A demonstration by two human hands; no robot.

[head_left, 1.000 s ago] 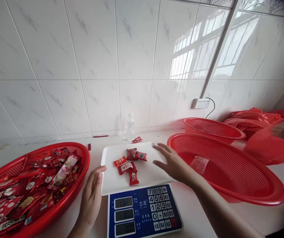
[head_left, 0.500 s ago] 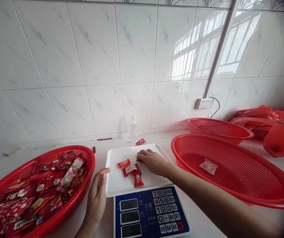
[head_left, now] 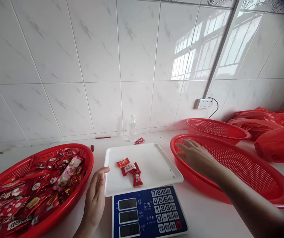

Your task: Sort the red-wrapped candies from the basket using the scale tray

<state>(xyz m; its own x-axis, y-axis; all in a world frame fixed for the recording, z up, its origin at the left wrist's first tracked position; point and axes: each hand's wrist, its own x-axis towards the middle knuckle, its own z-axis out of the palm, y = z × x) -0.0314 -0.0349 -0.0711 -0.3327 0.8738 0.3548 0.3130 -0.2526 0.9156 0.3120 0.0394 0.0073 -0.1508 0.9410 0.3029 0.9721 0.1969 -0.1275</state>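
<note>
Tray [head_left: 156, 162] apparently being emptied. Right hand [head_left: 197, 158] held open over right-front basket [head_left: 251, 170]; grip of left hand [head_left: 96, 195] unclear. Candies [head_left: 130, 169] next to be reached.

The white surface [head_left: 201, 216] carries an oval red plastic basket [head_left: 85, 183] at left, a blue-faced electronic scale [head_left: 146, 216], two red perforated plastic baskets [head_left: 238, 165] at right, a clear plastic bottle [head_left: 132, 129] and a red white-dotted packet [head_left: 139, 141].

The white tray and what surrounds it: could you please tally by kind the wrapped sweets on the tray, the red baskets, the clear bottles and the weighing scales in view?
Wrapped sweets on the white tray: 3
Red baskets: 3
Clear bottle: 1
Weighing scale: 1
Total, tray not counted: 8
</note>
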